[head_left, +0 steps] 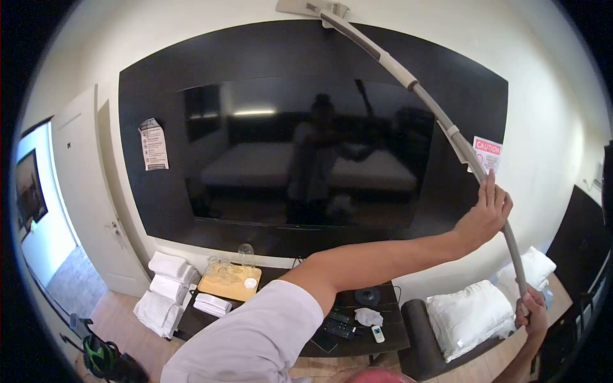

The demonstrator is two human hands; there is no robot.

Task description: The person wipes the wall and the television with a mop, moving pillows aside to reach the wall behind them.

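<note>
A long grey vacuum cleaner wand (440, 115) slants from the lower right up to the top of the view. Its wide flat head (313, 7) is at the wall just above the black panel. Reaching across from the lower left, my left hand (485, 214) holds the wand's middle from behind, fingers pointing up along it. Lower down, my right hand (533, 311) is closed around the bottom end of the tube. A caution sign (487, 152) on the panel sits partly behind the wand, above my left hand.
A large television (306, 153) fills the panel. Below, a dark table (377, 348) bears remotes (340, 327) and a yellow tray (223, 286) with glasses. Folded white towels (167, 290) are stacked at left, near a white door (96, 191). White pillows (469, 316) lie on a dark bench at right.
</note>
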